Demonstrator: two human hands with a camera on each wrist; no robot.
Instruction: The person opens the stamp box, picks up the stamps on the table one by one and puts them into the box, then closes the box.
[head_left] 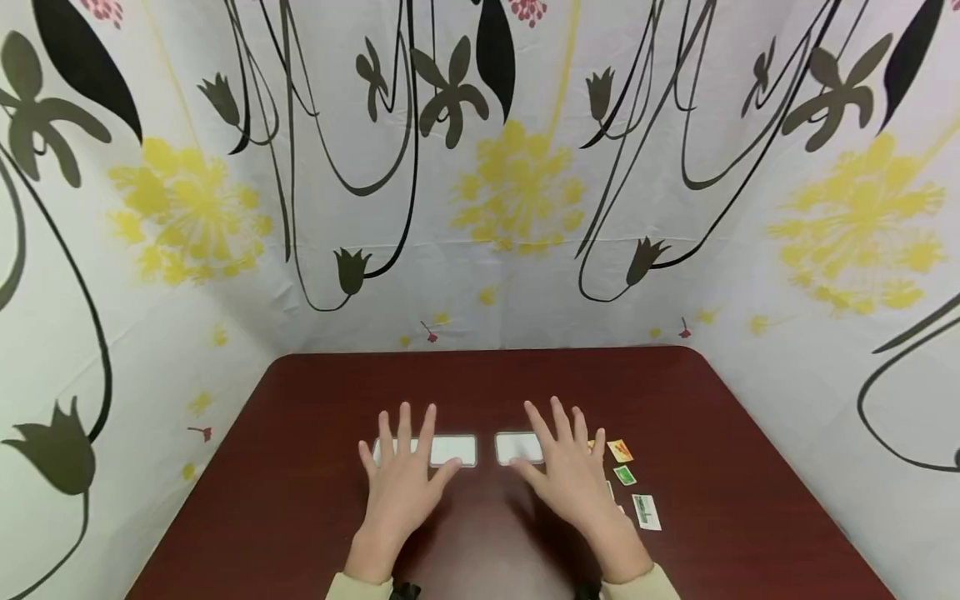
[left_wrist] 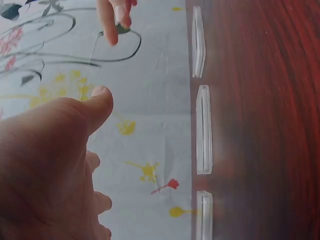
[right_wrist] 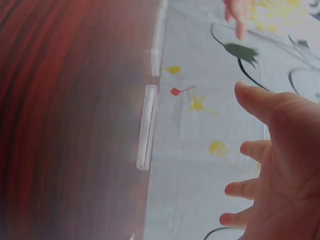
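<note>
Both hands hover above the table with fingers spread and nothing held. My left hand (head_left: 401,483) is over a flat white case with clear edges, its fingers hiding part of it. Just right of that hand's fingers lies a second white case (head_left: 459,451). A third white case (head_left: 516,447) sits partly behind the thumb and index finger of my right hand (head_left: 573,475). From the side, the cases look thin and transparent-edged, as the middle case (left_wrist: 204,130) shows in the left wrist view. In the right wrist view one case (right_wrist: 146,127) lies apart from the palm.
Right of the right hand lie small paper pieces: an orange one (head_left: 620,451), a green one (head_left: 625,476) and a white one with green print (head_left: 647,512). More pieces are partly hidden by that hand. Patterned cloth (head_left: 510,308) hangs around the dark red table (head_left: 315,400).
</note>
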